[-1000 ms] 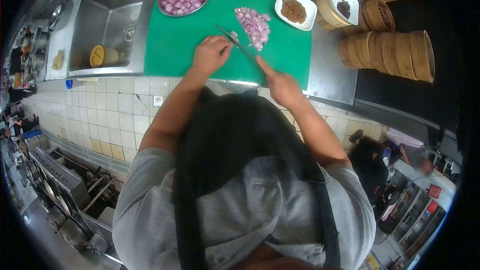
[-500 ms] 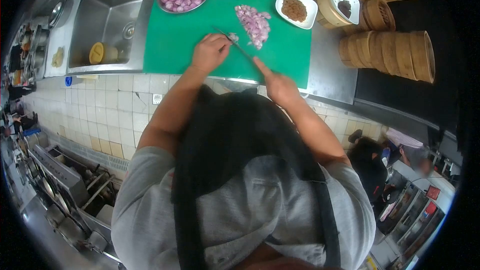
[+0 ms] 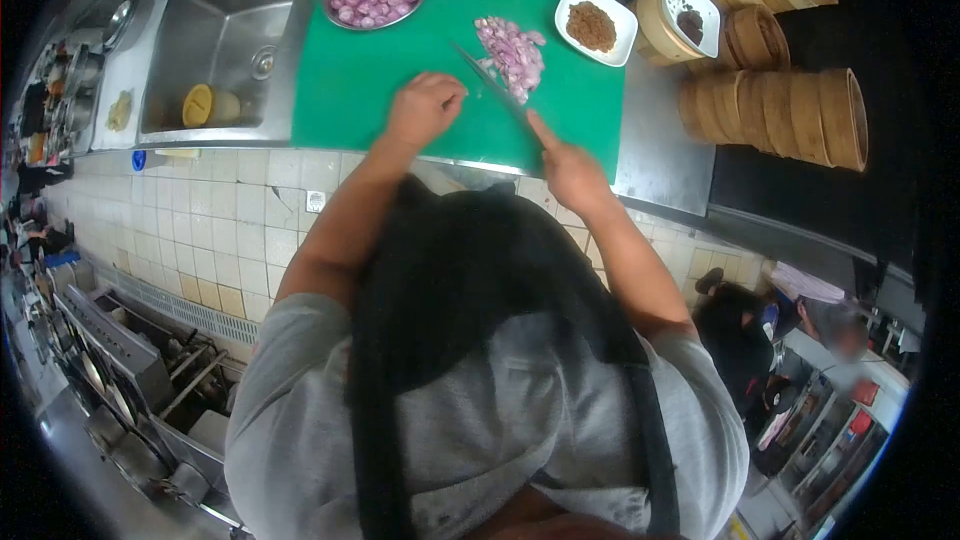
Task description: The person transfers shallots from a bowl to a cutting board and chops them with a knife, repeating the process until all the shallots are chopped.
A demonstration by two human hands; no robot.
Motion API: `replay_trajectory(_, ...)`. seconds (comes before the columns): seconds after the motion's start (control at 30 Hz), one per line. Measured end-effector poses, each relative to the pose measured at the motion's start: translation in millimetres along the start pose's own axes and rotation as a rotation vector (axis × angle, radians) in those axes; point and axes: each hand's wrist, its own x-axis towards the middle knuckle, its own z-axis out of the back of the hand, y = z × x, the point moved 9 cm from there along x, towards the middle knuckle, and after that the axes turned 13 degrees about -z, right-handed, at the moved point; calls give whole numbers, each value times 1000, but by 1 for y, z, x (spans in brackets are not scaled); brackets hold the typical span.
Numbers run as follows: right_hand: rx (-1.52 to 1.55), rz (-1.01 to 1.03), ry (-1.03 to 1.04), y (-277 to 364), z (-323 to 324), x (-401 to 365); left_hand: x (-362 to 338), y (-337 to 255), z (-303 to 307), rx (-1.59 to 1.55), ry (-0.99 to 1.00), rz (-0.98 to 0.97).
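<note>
- Knife [image 3: 491,78]: over the board, slanted with its tip to the far left, blade along the left edge of the chopped shallots [image 3: 514,55]; contact with the pile cannot be confirmed.
- Right hand [image 3: 577,176]: closed around the knife handle, one digit extended forward; forearm reaches in from the near right.
- Left hand [image 3: 426,107]: knuckles up, fingers curled inward, resting left of the blade and apart from it; whether anything sits beneath the fingers cannot be determined.
- Green cutting board [image 3: 345,90]: lies flat under the work; metal bowl [image 3: 377,27] of whole shallots at its far left, white dish [image 3: 626,25] of brown mince at its far right.
- Steel counter [image 3: 660,155]: bamboo steamers [image 3: 770,115] to the right.
- Sink [image 3: 190,45]: left of the board, yellow-lidded container [image 3: 198,106] inside.
- Floor: pale tiles [image 3: 200,200]; another person [image 3: 735,330] in dark clothing, near right.
</note>
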Motion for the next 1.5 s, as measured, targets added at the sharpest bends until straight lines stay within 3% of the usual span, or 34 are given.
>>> replay_trajectory(0.07, 56, 156, -130, 4, 13, -12, 2, 1, 11, -28, -9, 53)
replay_trajectory(0.3, 71, 139, 177, 0, -15, -26, 1, 73, 82, -50, -164, 397)
replay_trajectory(0.4, 91, 63, 56, -16, -7, -15, 36, 92, 135, 146, -166, 338)
replay_trajectory(0.53, 106, -101, 97, -32, 8, -6, 55, 131, 152, 387, 47, 380)
replay_trajectory(0.63, 99, 15, -29, -27, 6, -8, 65, 152, 139, 452, 273, 436)
replay_trajectory(0.8, 119, -125, 70, -29, -4, -9, 77, 173, 110, 497, 604, 524)
replay_trajectory(0.9, 140, -126, 66, -28, -3, -11, 83, 173, 107, 516, 608, 583)
replay_trajectory(1.0, 151, -100, 26, -28, -2, -11, 94, 143, 112, 355, 354, 515)
replay_trajectory(1.1, 185, -88, 24, -34, -9, -11, 67, 115, 69, -224, 117, 565)
replay_trajectory(1.17, 193, -98, 42, -35, -8, -10, 36, 88, 16, -352, 117, 510)
replay_trajectory(1.3, 151, -116, 78, -32, -5, -9, 8, 42, -25, -217, 242, 546)
replay_trajectory(1.43, 138, -86, 64, -32, -6, -8, -5, 51, -14, -87, 243, 710)
replay_trajectory(1.5, 148, -101, 87, -31, -5, -8, 2, 48, 1, 2, 114, 545)
